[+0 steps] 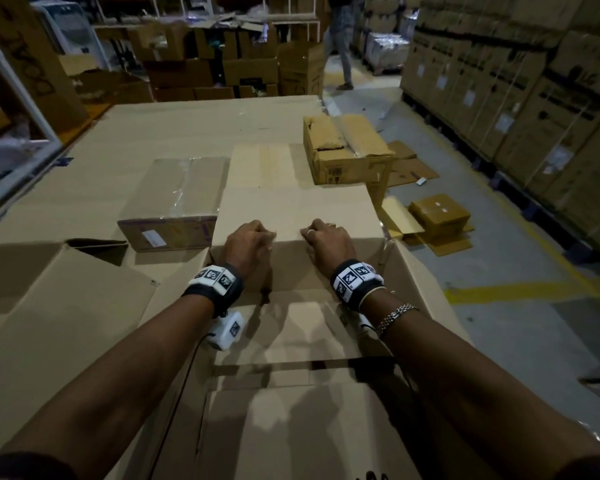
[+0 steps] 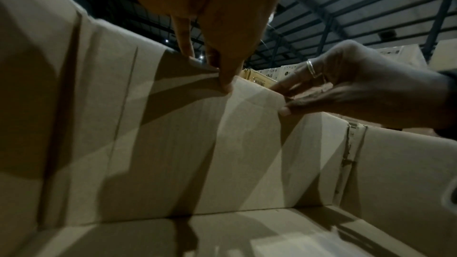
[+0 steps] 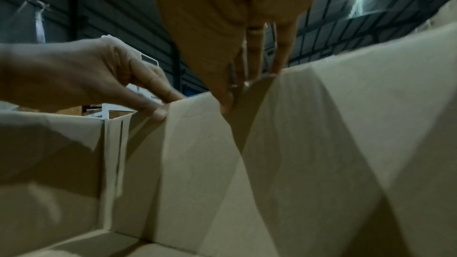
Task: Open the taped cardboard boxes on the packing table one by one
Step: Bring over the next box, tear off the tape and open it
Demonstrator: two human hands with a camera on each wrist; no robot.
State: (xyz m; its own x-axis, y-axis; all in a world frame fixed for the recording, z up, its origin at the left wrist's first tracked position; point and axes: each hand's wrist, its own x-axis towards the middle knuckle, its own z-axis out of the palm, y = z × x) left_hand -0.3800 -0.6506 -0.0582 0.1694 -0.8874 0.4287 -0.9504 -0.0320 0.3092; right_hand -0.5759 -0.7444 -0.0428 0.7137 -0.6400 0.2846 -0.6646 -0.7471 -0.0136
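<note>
A large open cardboard box (image 1: 302,327) stands right in front of me, its far flap (image 1: 291,206) folded outward. My left hand (image 1: 252,235) and right hand (image 1: 324,233) grip the fold of that flap side by side, fingers curled over the top. In the left wrist view, the left hand (image 2: 220,73) pinches the edge with the thumb inside the far wall (image 2: 222,153), and the right hand (image 2: 346,89) pinches it further right. The right wrist view shows my right hand (image 3: 235,89) and left hand (image 3: 118,79) on the same edge. The box's inside looks bare.
A box sealed with clear tape (image 1: 174,202) lies beyond on the left. Another box (image 1: 343,147) with loose top flaps sits at the back right. An opened box (image 1: 49,289) is at my left. Flattened cardboard and a small box (image 1: 439,211) lie on the floor to the right.
</note>
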